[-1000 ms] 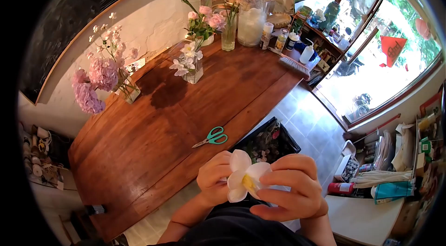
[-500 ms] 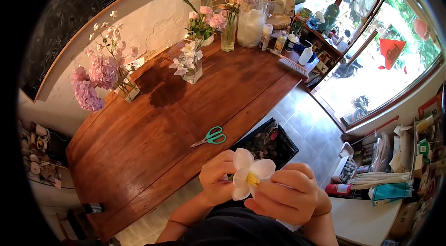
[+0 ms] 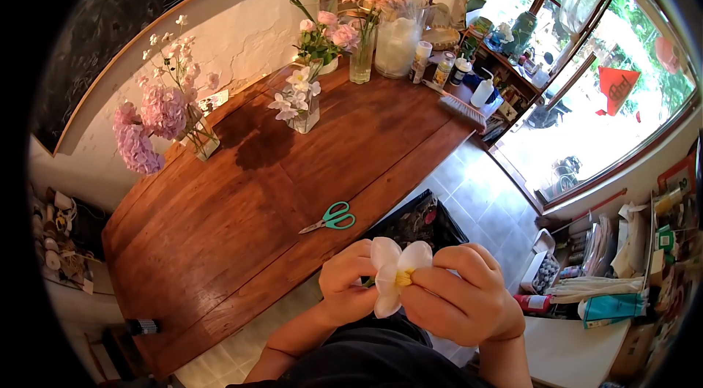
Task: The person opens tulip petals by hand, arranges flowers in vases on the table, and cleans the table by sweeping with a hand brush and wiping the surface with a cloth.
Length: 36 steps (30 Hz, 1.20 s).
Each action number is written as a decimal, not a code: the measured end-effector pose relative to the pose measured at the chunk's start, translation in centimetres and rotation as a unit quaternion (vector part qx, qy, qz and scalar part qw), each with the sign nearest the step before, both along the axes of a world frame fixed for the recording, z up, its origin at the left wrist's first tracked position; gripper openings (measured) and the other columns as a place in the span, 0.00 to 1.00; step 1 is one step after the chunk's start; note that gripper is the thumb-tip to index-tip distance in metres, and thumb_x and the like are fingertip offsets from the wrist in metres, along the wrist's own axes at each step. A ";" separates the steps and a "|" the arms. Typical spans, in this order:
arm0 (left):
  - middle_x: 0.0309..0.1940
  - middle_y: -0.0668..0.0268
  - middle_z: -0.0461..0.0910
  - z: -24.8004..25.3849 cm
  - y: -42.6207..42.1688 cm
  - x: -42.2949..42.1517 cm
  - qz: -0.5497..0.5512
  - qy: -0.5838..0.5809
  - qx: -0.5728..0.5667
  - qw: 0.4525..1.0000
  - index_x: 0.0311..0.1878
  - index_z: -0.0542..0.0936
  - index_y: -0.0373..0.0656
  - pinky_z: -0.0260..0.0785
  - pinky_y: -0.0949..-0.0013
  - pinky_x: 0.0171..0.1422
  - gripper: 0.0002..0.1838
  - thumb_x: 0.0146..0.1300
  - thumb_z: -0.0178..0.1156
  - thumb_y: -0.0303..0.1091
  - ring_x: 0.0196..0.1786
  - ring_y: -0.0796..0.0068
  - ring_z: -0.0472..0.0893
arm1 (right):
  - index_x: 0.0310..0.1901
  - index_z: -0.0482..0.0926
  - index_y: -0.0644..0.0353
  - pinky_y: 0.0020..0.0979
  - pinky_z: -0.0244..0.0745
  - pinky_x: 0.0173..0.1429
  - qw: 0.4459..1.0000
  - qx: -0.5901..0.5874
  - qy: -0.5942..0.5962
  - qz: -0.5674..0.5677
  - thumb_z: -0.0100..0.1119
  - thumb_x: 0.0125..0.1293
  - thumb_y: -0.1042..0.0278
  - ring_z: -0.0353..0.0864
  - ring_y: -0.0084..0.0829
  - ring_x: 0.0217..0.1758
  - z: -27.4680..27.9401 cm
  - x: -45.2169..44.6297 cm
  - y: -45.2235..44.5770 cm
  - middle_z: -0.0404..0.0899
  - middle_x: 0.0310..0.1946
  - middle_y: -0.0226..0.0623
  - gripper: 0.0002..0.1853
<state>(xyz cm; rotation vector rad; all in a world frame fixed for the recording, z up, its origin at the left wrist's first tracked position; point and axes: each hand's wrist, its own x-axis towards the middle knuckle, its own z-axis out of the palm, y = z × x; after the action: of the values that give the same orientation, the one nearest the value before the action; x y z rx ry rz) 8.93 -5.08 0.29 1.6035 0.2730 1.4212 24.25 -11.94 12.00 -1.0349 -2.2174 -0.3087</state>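
A white flower (image 3: 387, 275) with broad petals and a yellow centre is held up in front of my body. My left hand (image 3: 344, 280) is closed on it from the left, and a bit of green stem shows beside the fingers. From the other side, my right hand (image 3: 461, 293) pinches at the yellow centre with its fingers bent; the fingertips are partly hidden. On the wooden table (image 3: 220, 249) beyond lie scissors (image 3: 329, 218) with green handles, blades slightly apart, touched by neither hand.
Glass vases with white flowers (image 3: 299, 99), pink hydrangeas (image 3: 162, 113) and pink roses (image 3: 329, 31) stand towards the wall. A brush (image 3: 463, 111) lies at the table's far right corner. Below the near edge stands a black bin (image 3: 421, 219); a white surface (image 3: 571, 344) is at my right.
The white flower has turned slightly, and its petals now face more to the right. My right fingers have closed in on the yellow centre. The scissors have stayed put.
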 end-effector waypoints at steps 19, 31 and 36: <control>0.32 0.60 0.82 0.1 0.3 0.4 -0.002 0.008 0.025 1.000 0.33 0.81 0.38 0.72 0.70 0.35 0.12 0.43 0.70 0.19 0.32 0.65 0.80 | 0.29 0.77 0.60 0.24 0.73 0.33 0.987 0.045 -0.141 -0.065 0.62 0.51 0.70 0.73 0.26 0.30 1.1 -0.6 -0.1 0.71 0.25 0.31 0.06; 0.37 0.59 0.83 1.2 0.0 -0.1 -0.056 0.026 -0.045 0.997 0.36 0.81 0.36 0.74 0.71 0.42 0.13 0.45 0.71 0.20 0.37 0.68 0.82 | 0.31 0.77 0.58 0.25 0.74 0.37 0.961 0.125 -0.241 -0.043 0.60 0.57 0.71 0.77 0.28 0.34 1.2 -0.2 -0.9 0.78 0.29 0.33 0.03; 0.34 0.61 0.82 1.1 0.0 -0.1 -0.024 0.034 -0.040 0.998 0.35 0.81 0.36 0.72 0.73 0.39 0.12 0.47 0.72 0.21 0.34 0.72 0.81 | 0.36 0.78 0.57 0.29 0.77 0.41 0.952 0.161 -0.256 -0.038 0.63 0.55 0.72 0.77 0.32 0.40 0.4 0.3 -1.4 0.80 0.36 0.35 0.07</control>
<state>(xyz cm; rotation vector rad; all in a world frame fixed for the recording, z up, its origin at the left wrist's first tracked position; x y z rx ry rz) 8.80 -5.09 1.39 1.5842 0.3250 1.3047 24.53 -13.31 12.38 -0.9335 -2.4564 -1.0380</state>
